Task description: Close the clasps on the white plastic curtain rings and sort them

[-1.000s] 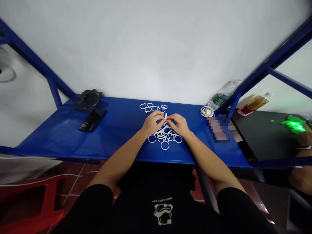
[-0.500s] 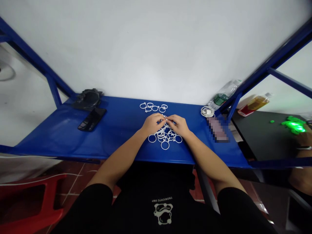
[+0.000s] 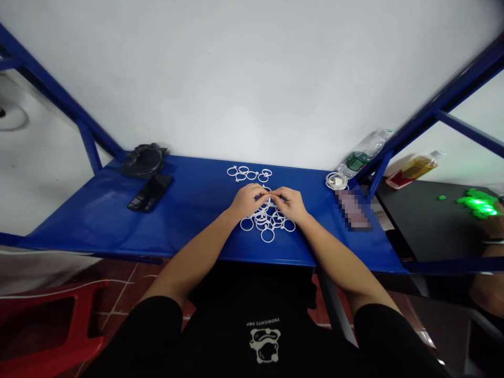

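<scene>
Pinching on both sides: left hand (image 3: 248,201) and right hand (image 3: 290,203) meet, fingertips together, apparently on a white ring (image 3: 266,187) at the far edge of the loose rings (image 3: 268,241), blue table (image 3: 197,220). Contact point hidden. Best kept steady, pressure light and even.

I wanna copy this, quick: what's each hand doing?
Left hand: closed, pinching a small white piece, mostly hidden.
Right hand: closed, pinching the same piece.

Blue bench (image 3: 197,210) and tiled floor (image 3: 121,300) suggest a workshop.
</scene>
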{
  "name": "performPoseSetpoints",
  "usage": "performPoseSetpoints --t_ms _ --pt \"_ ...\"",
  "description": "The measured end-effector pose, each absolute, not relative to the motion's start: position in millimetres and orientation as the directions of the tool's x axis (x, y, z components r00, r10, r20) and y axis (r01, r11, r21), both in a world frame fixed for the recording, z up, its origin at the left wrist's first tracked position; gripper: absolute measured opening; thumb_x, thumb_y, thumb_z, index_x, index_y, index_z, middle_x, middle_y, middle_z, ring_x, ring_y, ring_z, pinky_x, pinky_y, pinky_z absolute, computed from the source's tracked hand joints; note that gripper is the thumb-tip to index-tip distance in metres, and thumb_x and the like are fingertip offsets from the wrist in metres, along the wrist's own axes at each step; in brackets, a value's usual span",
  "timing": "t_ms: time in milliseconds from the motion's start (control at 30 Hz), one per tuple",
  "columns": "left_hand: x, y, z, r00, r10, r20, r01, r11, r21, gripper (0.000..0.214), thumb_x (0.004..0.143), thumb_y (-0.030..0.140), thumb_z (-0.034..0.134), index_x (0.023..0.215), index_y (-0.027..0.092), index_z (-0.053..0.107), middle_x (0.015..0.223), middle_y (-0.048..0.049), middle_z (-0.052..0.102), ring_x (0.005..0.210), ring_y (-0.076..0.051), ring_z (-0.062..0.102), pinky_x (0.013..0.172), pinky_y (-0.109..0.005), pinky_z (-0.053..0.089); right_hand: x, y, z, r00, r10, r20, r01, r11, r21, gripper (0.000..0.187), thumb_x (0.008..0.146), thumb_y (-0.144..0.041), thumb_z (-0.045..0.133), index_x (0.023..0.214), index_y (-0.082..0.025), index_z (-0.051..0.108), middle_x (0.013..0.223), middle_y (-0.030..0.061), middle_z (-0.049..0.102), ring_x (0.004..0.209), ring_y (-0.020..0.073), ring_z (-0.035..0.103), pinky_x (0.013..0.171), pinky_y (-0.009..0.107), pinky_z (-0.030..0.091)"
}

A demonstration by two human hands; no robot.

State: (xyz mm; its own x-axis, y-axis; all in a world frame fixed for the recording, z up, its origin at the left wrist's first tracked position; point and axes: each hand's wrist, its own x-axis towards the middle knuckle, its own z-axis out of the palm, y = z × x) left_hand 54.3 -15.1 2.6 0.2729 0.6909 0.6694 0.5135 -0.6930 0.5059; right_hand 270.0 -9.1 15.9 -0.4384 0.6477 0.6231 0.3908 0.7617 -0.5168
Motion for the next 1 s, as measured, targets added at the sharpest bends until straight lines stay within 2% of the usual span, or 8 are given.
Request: performPoseSetpoints --t_ms 167,267,433,600,667,767,867,1000 --pt "40 -1 4 0.199 0.717 0.668 0.616 -0.622 0.484 0.016 0.103 0.032 0.069 0.091 0.023 0.077 0.093 -0.0046 0.077 0.094 -0.022 0.070 0.094 -0.042 0.055 269 -7 17 -0.379 0.657 0.652 0.462 0.744 -0.482 0.019 0.105 -0.032 0.064 0.109 -0.026 0.081 0.093 0.0051 0.081 0.082 0.0201 0.074 0.076 0.033 0.059" --pt "21 10 3 -0.015 0.825 0.565 0.772 -0.350 0.531 0.010 0.099 0.030 0.073 0.102 0.023 0.079 0.113 -0.0097 0.076 0.110 -0.029 0.067 0.102 -0.047 0.052 273 -4 17 -0.357 0.653 0.668 0.490 0.739 -0.461 0.021 0.106 -0.032 0.062 0.112 -0.027 0.081 0.093 0.0048 0.081 0.082 0.0206 0.074 0.078 0.035 0.059" --pt "-3 22 -1 -0.211 0.939 0.272 0.875 0.058 0.480 0.035 0.093 0.042 0.079 0.124 0.026 0.077 0.133 -0.0151 0.069 0.128 -0.039 0.057 0.108 -0.055 0.044 278 1 13 -0.259 0.734 0.628 0.482 0.662 -0.574 0.035 0.103 -0.037 0.063 0.135 -0.025 0.072 0.085 0.0015 0.077 0.070 0.0187 0.069 0.074 0.034 0.059" --pt "-5 25 1 -0.246 0.953 0.175 0.906 0.162 0.392 0.023 0.101 0.043 0.065 0.108 0.025 0.078 0.130 -0.0152 0.070 0.127 -0.039 0.057 0.108 -0.055 0.040 277 2 12 -0.330 0.735 0.592 0.492 0.669 -0.557 0.027 0.101 -0.038 0.063 0.117 -0.023 0.079 0.083 0.0032 0.077 0.071 0.0188 0.070 0.071 0.033 0.058" --pt "-6 24 1 -0.255 0.947 0.195 0.902 0.160 0.402 0.020 0.102 0.038 0.062 0.102 0.025 0.077 0.125 -0.0144 0.072 0.123 -0.038 0.059 0.106 -0.054 0.040 276 1 12 -0.358 0.738 0.572 0.497 0.669 -0.552 0.026 0.101 -0.037 0.062 0.115 -0.023 0.080 0.085 0.0037 0.078 0.073 0.0191 0.071 0.072 0.033 0.058" --pt "-8 24 -2 -0.285 0.894 0.345 0.853 0.072 0.517 0.014 0.099 0.032 0.064 0.098 0.023 0.075 0.109 -0.0126 0.077 0.111 -0.035 0.065 0.103 -0.052 0.042 276 1 11 -0.372 0.733 0.569 0.497 0.676 -0.545 0.025 0.102 -0.036 0.062 0.114 -0.024 0.080 0.085 0.0038 0.079 0.073 0.0191 0.071 0.072 0.033 0.057" --pt "-5 22 -3 -0.267 0.805 0.530 0.753 -0.169 0.636 0.011 0.098 0.030 0.066 0.100 0.022 0.074 0.095 -0.0087 0.079 0.093 -0.029 0.070 0.095 -0.046 0.049 276 2 11 -0.367 0.721 0.588 0.485 0.688 -0.541 0.025 0.102 -0.036 0.063 0.114 -0.023 0.080 0.084 0.0037 0.078 0.073 0.0195 0.071 0.072 0.033 0.057" --pt "16 10 4 -0.089 0.733 0.674 0.653 -0.468 0.595 0.018 0.103 0.031 0.062 0.109 0.021 0.076 0.101 -0.0076 0.081 0.089 -0.023 0.073 0.088 -0.039 0.057 276 1 11 -0.314 0.729 0.609 0.482 0.674 -0.559 0.027 0.103 -0.040 0.063 0.118 -0.024 0.078 0.084 0.0033 0.078 0.071 0.0197 0.070 0.071 0.034 0.058"
